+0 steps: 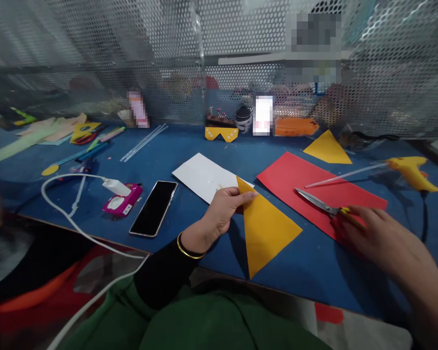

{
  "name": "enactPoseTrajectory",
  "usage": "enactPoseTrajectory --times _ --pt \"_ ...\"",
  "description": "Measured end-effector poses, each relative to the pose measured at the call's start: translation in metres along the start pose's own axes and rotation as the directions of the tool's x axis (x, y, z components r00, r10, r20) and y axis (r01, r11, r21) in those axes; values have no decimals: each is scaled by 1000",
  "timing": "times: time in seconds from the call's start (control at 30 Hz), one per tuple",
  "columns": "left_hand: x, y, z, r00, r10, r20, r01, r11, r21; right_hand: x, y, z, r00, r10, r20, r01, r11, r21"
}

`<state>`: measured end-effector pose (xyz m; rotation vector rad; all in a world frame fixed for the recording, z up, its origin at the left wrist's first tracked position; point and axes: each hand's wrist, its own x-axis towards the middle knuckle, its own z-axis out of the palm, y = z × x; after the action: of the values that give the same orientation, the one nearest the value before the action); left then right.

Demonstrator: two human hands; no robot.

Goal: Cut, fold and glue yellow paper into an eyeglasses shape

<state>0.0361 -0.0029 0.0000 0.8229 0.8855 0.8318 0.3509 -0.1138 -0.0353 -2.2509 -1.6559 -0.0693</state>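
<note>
My left hand (228,206) pinches the upper corner of a yellow paper triangle (268,228), thumb on top, above the front part of the table. To its right, my right hand (368,231) is closed round the handles of the scissors (319,203). Their blades point left over a red sheet (290,172), and they look almost closed. A white sheet (200,172) lies behind my left hand. Another yellow paper piece (328,147) rests behind the red sheet.
On the blue table (142,167), a black phone (154,209) and a pink power socket (122,200) with a white cable are at left. A yellow glue gun (412,170) lies at right. Perforated metal panels stand behind. A person's arm shows at the left edge.
</note>
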Motion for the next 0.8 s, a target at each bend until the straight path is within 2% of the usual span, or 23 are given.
enactPoseTrajectory --times 0.1,0.23,0.33,0.47,0.57,0.63,0.7,0.77,0.8 --pt "-1 0 2 1000 -14 10 15 1000 -12 0 22 -2 992 -28 123 23 999 43" --pt "-1 -1 3 1000 -19 20 19 1000 -20 12 25 -5 976 42 215 -42 999 -1" --pt "-1 -2 2 999 -13 31 14 1000 -18 21 26 -2 978 60 199 -59 998 -11" --pt "-2 -1 2 999 5 54 -4 1000 -21 17 24 -4 992 14 123 -25 996 87" --pt "-3 1 4 992 -35 121 41 998 -49 4 11 -14 982 162 97 -177 968 176" --pt "-5 2 5 977 -89 195 106 992 -74 -5 -6 -20 964 256 67 -262 883 390" --pt "-7 3 6 942 -162 295 201 974 -106 -10 -31 -23 968 248 30 -209 738 642" --pt "-10 5 6 880 -239 411 314 941 -124 -12 -60 -23 993 102 55 -104 567 817" --pt "-11 6 5 842 -274 464 365 924 -116 -11 -74 -22 998 19 55 -57 512 857"
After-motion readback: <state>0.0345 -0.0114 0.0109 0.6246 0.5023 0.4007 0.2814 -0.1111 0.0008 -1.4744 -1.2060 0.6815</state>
